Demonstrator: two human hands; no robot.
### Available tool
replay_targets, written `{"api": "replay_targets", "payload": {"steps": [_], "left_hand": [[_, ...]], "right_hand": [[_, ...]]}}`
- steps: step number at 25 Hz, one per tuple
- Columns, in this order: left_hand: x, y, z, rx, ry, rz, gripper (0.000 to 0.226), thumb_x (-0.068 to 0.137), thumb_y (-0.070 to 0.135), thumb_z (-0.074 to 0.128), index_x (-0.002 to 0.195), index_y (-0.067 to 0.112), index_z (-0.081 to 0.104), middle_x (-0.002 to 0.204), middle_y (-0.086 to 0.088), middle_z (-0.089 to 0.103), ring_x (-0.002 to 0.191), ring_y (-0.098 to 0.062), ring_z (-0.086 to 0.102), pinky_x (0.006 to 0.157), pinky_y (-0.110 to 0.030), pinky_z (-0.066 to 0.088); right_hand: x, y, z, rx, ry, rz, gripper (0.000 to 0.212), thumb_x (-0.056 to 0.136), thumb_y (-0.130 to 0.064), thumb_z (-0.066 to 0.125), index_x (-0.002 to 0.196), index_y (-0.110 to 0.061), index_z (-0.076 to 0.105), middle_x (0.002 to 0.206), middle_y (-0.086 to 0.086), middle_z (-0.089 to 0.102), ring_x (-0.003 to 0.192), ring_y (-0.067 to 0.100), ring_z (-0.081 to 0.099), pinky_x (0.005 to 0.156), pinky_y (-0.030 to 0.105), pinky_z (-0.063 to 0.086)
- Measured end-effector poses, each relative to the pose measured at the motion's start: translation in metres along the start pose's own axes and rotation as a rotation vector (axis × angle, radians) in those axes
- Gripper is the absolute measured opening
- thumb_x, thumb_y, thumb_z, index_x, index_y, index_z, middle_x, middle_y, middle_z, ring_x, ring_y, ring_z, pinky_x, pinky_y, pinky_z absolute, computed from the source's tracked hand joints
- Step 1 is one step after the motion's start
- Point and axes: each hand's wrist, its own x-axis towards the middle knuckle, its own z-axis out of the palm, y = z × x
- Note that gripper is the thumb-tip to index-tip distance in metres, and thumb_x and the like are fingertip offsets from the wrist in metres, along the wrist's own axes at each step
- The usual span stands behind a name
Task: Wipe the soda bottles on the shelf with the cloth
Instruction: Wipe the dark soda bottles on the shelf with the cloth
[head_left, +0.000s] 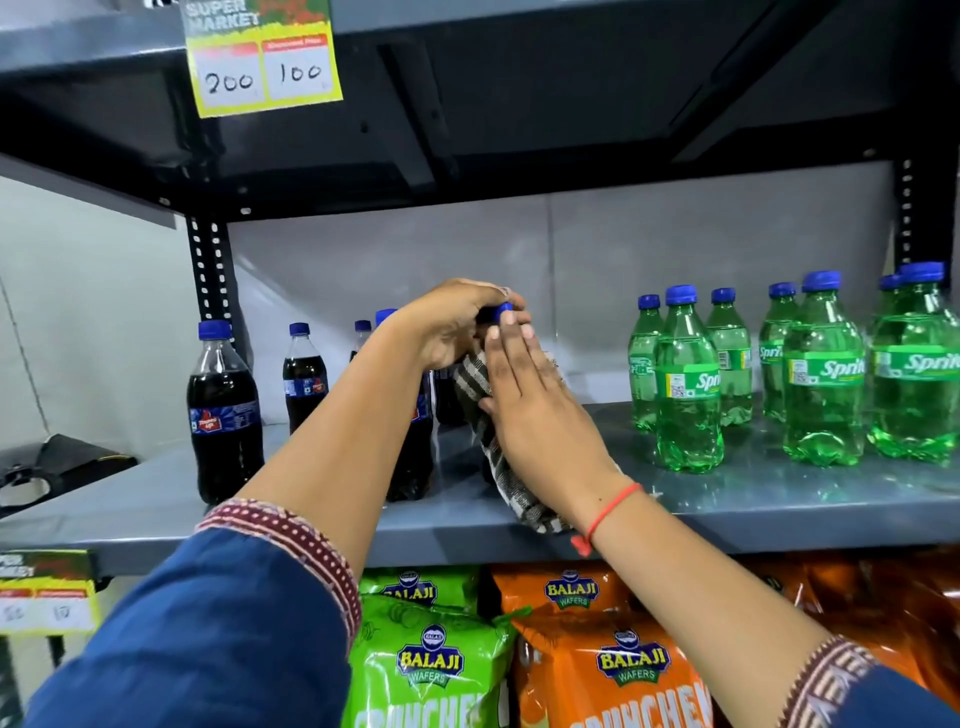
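A dark cola bottle with a blue cap (501, 312) stands mid-shelf, mostly hidden behind my hands. My left hand (452, 322) grips its neck just under the cap. My right hand (524, 395) lies flat against the bottle's side, pressing a striped grey-and-white cloth (493, 457) onto it; the cloth hangs down to the shelf edge. More cola bottles (224, 410) stand to the left. Green Sprite bottles (688, 379) stand in a group to the right.
The grey metal shelf (779, 499) has an upper shelf close overhead with a yellow price tag (262, 57). Green and orange wafer bags (431, 660) fill the shelf below. A black upright post (210, 270) stands at the back left.
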Motion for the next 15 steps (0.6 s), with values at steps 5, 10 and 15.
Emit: {"api": "replay_targets", "payload": {"steps": [5, 10, 15], "left_hand": [[-0.001, -0.001, -0.001, 0.0, -0.025, 0.003, 0.024, 0.092, 0.015, 0.038, 0.09, 0.008, 0.061, 0.092, -0.006, 0.068, 0.079, -0.011, 0.065, 0.068, -0.019, 0.051], [-0.001, -0.001, -0.002, -0.016, -0.022, -0.001, 0.024, 0.092, 0.015, 0.038, 0.09, 0.007, 0.061, 0.09, -0.006, 0.067, 0.077, -0.011, 0.065, 0.067, -0.018, 0.051], [-0.001, 0.0, 0.001, 0.006, -0.03, 0.024, 0.024, 0.092, 0.013, 0.038, 0.083, 0.008, 0.06, 0.089, -0.007, 0.063, 0.088, -0.017, 0.058, 0.083, -0.023, 0.046]], "right_hand": [[0.0, 0.001, 0.0, 0.02, 0.006, -0.014, 0.06, 0.097, -0.014, 0.036, 0.141, -0.003, -0.003, 0.154, 0.019, -0.004, 0.141, 0.032, -0.001, 0.116, 0.041, 0.012], [0.0, 0.003, -0.003, 0.052, -0.013, -0.019, 0.06, 0.097, -0.013, 0.036, 0.141, -0.003, -0.003, 0.153, 0.02, -0.005, 0.141, 0.032, -0.001, 0.116, 0.04, 0.011], [0.008, 0.004, -0.01, 0.046, -0.015, -0.001, 0.061, 0.096, -0.014, 0.038, 0.141, -0.002, -0.002, 0.154, 0.019, -0.005, 0.142, 0.029, 0.001, 0.113, 0.033, 0.011]]}}
